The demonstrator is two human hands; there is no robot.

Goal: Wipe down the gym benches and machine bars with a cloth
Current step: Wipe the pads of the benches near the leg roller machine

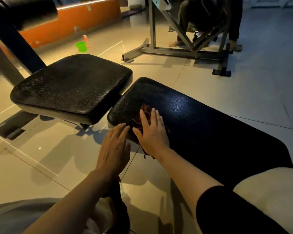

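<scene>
A long black padded bench (201,125) runs from the centre toward the lower right. On its near-left end lies a dark red cloth (142,115), and my right hand (150,130) presses flat on it with straight, spread fingers. A bit of the cloth hangs out below my wrist. My left hand (114,149) is open just left of the bench, its fingertips touching the pad's side edge. A second black padded seat (71,85) stands to the left, its surface speckled.
A green cup (81,46) and a spray bottle (86,40) stand on the tiled floor by the orange wall. A grey metal machine frame (176,51) stands at the back, with a seated person's legs (184,22) behind it. My knees show at the bottom.
</scene>
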